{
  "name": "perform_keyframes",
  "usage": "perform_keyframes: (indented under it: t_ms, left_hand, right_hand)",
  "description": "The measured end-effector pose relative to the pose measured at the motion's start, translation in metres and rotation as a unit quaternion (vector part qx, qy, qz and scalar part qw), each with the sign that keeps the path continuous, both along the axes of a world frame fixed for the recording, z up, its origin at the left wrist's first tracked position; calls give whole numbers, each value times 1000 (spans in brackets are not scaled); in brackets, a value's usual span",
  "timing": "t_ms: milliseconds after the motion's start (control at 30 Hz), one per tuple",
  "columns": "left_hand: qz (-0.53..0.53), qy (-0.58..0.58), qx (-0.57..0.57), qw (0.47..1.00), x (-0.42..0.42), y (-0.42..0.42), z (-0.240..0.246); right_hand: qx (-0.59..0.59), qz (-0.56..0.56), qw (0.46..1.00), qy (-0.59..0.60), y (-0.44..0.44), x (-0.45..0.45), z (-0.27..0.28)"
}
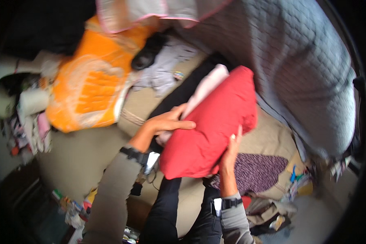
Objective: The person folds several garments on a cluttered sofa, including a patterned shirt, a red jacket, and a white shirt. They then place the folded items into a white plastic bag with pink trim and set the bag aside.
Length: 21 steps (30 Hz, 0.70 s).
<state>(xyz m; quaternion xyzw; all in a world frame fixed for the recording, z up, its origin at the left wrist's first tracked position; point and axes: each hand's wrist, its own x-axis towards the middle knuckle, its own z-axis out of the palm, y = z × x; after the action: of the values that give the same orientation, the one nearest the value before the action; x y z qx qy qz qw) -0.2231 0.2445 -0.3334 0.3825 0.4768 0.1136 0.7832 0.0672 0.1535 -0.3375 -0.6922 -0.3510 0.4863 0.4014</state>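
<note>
A red padded cloth bundle (212, 119), perhaps a pillow or a folded garment, lies slantwise between my two hands. My left hand (172, 119) grips its left side, thumb on the red cloth and fingers over the pale pink cloth (206, 88) beside it. On the opposite side, my right hand (233, 146) holds the lower right edge, its palm partly hidden by the bundle. Black cloth (183, 88) stretches out behind the pink piece. A purple-and-black speckled knit (259, 172) lies close to the right wrist.
An orange printed plastic bag (94, 85) lies at the left, near a dark object (149, 52) and a lilac garment (160, 67). A grey quilted cover (296, 67) bulges at the upper right. Beige fabric (82, 158) spreads underneath. Assorted clutter (268, 210) sits at the lower right.
</note>
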Motion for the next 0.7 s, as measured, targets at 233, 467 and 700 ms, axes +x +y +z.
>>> perform_keyframes:
  t_ms: [233,467,700]
  left_hand:
    - [107,-107,57,987,107,-39,63]
    - [-71,69,302,948,230,-27,142]
    - [-106,184,482,850,400,-5,146]
  right_hand:
    - [-104,-148,836,518,-10,58,-1]
    - [-64,-224,807,543,-30,173,-17]
    - [-23,-276,778,564,-39,301,-62]
